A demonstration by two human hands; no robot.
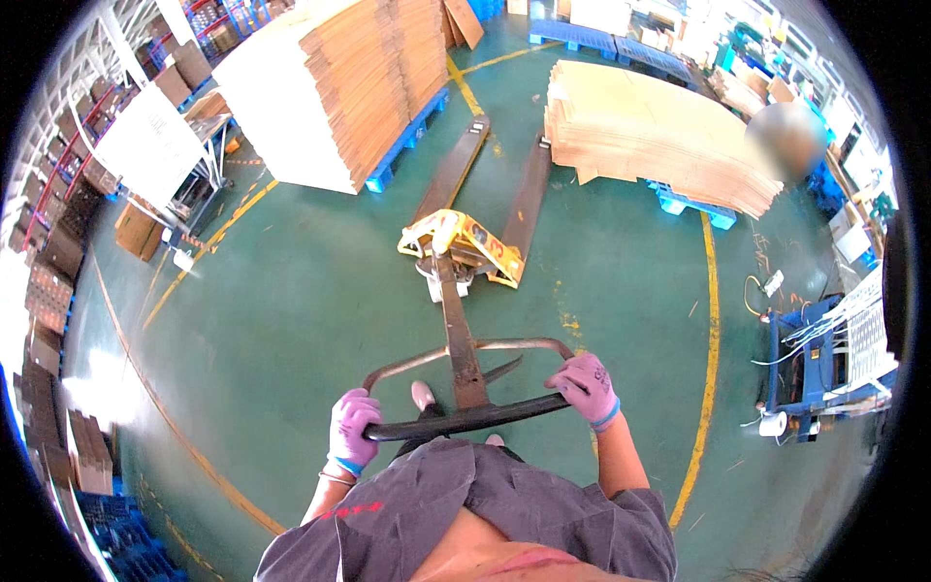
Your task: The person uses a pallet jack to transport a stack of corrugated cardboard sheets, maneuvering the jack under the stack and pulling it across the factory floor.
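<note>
Purple gloves cover both hands, and each is wrapped round the black crossbar of the jack handle. The left hand has its fingers curled fully closed over the bar's left end; the right hand grips the right end the same way, fingers folded tight over the top. From the crossbar a rusty shaft runs up and away to the yellow pump body of the pallet jack, which stands on the green floor straight ahead of the person. Its two forks stretch beyond that, bare, toward the gap between two cardboard loads: a tall stack on a blue pallet to the left, and a lower, sagging stack on another blue pallet to the right. One shoe shows just behind the handle. A yellow line runs down the floor at the right, near a blue machine
</note>
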